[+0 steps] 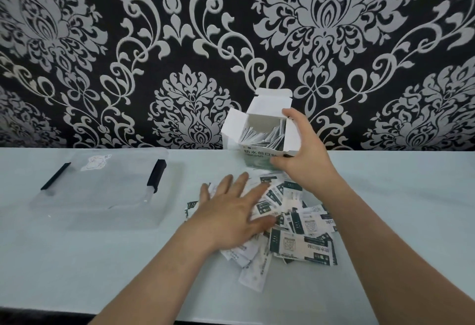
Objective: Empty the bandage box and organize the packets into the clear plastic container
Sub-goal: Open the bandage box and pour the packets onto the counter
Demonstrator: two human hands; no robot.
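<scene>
1. Two hands are in view: the right hand (305,155) grips the open, upright bandage box (257,156) at centre frame, with some packets inside.
2. Flat with fingers spread, the left hand (231,211) rests on the packet pile (303,234) at lower centre.
3. At left sits the clear plastic container (115,196).

Dim even light, soft focus, perhaps slight blur, edges bowed

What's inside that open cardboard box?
Packets lean inside the bandage box, which the right hand grips. The box walls hide the bottom, so their number is unclear.
</scene>
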